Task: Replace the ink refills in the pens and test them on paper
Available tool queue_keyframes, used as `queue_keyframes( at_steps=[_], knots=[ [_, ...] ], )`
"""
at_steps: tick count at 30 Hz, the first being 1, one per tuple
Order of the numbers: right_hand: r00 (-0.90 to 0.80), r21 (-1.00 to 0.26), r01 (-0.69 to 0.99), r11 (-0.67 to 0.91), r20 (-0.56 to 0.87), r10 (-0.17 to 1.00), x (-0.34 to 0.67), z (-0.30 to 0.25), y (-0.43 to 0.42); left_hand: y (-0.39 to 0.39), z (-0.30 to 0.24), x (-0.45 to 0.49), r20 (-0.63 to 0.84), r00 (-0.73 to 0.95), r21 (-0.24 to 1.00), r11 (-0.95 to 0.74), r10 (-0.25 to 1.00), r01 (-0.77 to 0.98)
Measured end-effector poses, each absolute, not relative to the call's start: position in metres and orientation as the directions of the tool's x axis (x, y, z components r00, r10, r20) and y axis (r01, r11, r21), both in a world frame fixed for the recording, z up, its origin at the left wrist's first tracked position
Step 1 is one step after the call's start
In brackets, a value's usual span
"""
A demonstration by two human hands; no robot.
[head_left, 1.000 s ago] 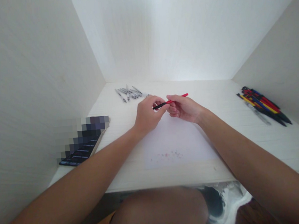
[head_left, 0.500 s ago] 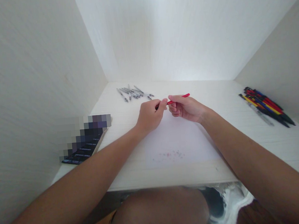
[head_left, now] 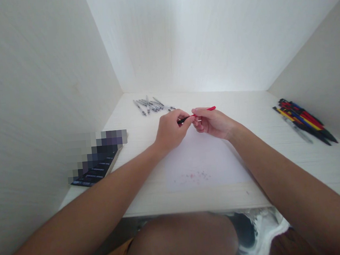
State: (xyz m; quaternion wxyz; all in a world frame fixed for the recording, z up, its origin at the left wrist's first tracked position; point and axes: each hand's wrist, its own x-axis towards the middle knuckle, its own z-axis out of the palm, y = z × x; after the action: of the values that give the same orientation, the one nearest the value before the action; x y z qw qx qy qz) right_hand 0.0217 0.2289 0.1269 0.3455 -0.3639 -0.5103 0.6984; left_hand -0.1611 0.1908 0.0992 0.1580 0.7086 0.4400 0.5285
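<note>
Above the far part of a white paper sheet (head_left: 202,152), both hands meet on one slim red and black pen (head_left: 211,108). My left hand (head_left: 170,129) pinches it between thumb and fingers; a black portion (head_left: 182,120) shows in the gap of that grip. My right hand (head_left: 211,123) is closed around the red length, whose red end sticks out past the thumb to the right. The fingertips of the two hands are nearly touching. Whether the black portion is a cap or part of the barrel, I cannot tell. Small red and dark specks mark the sheet's near part.
Several clear pens with dark tips (head_left: 153,104) lie at the back left. A pile of black, red, yellow and blue pens or pen parts (head_left: 305,121) lies at the right wall. A dark, partly blurred object (head_left: 92,174) stands at left. White panels enclose the desk.
My left thumb and fingers have shifted right along the pen, closer to my right hand, and more of the black portion shows. My right hand has hardly moved.
</note>
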Motion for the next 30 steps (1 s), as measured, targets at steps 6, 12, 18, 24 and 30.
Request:
queue_keyframes(
  at_steps=[6, 12, 18, 24, 30],
  knots=[
    [-0.5, -0.963, -0.105, -0.248, -0.164, 0.85, 0.022, 0.131, 0.226, 0.192, 0.099, -0.162, 0.579, 0.053, 0.699, -0.528, 0.814, 0.482],
    [-0.509, -0.963, -0.137, -0.234, -0.134, 0.85, 0.024, 0.128, 0.229, 0.194, 0.097, -0.16, 0.575, 0.054, 0.707, -0.529, 0.816, 0.469],
    [-0.509, -0.961, -0.143, -0.238, -0.135, 0.85, 0.024, 0.126, 0.231, 0.191, 0.097, -0.16, 0.56, 0.078, 0.712, -0.528, 0.825, 0.463],
    [-0.472, -0.971, -0.151, -0.186, -0.094, 0.876, 0.025, 0.125, 0.232, 0.192, 0.096, -0.161, 0.548, 0.088, 0.713, -0.519, 0.832, 0.471],
    [-0.436, -0.972, -0.164, -0.168, -0.081, 0.896, 0.026, 0.12, 0.235, 0.198, 0.091, -0.161, 0.577, 0.055, 0.693, -0.523, 0.815, 0.497]
  ],
)
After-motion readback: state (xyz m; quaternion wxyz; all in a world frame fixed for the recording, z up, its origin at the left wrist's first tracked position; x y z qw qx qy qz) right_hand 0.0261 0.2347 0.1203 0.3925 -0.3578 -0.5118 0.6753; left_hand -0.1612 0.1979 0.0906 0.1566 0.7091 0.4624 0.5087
